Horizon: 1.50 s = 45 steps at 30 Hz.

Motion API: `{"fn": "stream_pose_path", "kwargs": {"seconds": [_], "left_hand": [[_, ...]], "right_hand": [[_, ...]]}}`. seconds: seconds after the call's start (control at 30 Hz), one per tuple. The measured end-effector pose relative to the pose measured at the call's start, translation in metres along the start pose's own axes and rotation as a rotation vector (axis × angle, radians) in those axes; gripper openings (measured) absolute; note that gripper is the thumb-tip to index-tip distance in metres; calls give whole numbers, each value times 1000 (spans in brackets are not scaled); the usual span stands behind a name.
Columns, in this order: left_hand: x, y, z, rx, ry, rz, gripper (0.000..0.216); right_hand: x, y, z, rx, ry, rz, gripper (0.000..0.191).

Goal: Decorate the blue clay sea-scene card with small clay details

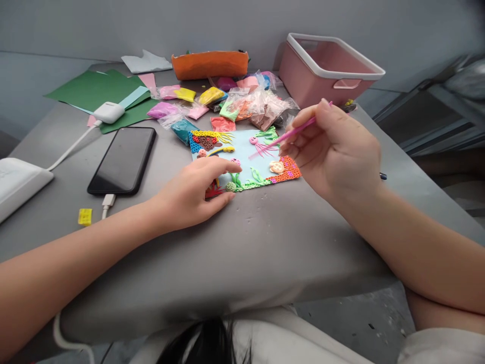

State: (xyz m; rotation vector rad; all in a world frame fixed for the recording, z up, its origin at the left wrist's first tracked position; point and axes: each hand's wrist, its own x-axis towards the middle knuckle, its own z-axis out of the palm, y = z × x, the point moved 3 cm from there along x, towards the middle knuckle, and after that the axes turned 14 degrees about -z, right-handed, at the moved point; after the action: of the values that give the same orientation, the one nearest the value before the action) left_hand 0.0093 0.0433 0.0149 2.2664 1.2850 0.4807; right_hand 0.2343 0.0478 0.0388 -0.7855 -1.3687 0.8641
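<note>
A light-blue card (244, 144) decorated with coloured clay lies flat on the grey table. It bears a pink jellyfish-like figure (254, 141), a cream turtle-like figure (276, 167), green weed shapes and dotted orange, blue and yellow patches. My left hand (199, 189) rests over the card's lower left part, fingers apart, hiding some of the clay there. Between the fingers of my right hand (333, 146) is a thin pink stick-like tool (293, 132), held above the card's right side. Its blurred tip points down left, near the jellyfish-like figure; I cannot tell whether it touches.
Behind the card lie several clay packets (242, 103), an orange pouch (210, 65) and a pink bin (314, 76). Leftward are a phone (123, 159), green paper (91, 91), a white earphone case (109, 112), a white power strip (20, 184) and a yellow block (85, 217).
</note>
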Motion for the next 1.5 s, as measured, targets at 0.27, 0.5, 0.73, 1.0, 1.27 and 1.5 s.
{"fn": "stream_pose_path", "kwargs": {"seconds": [0.27, 0.5, 0.73, 1.0, 1.27, 1.5], "left_hand": [[0, -14, -16, -47, -69, -13, 47], [1, -13, -14, 73, -124, 36, 43], [2, -16, -13, 113, -136, 58, 39], [2, -14, -14, 140, -135, 56, 38], [1, -16, -12, 142, -129, 85, 41], [2, -15, -13, 135, -139, 86, 39]], "right_hand": [[-20, 1, 16, -516, -382, -474, 23], [-31, 30, 32, -790, -671, -511, 23], [-32, 38, 38, -857, -725, -559, 27], [-26, 35, 45, -753, -736, -423, 16], [-22, 30, 42, -750, -737, -342, 30], [-22, 32, 42, -735, -757, -349, 14]]}}
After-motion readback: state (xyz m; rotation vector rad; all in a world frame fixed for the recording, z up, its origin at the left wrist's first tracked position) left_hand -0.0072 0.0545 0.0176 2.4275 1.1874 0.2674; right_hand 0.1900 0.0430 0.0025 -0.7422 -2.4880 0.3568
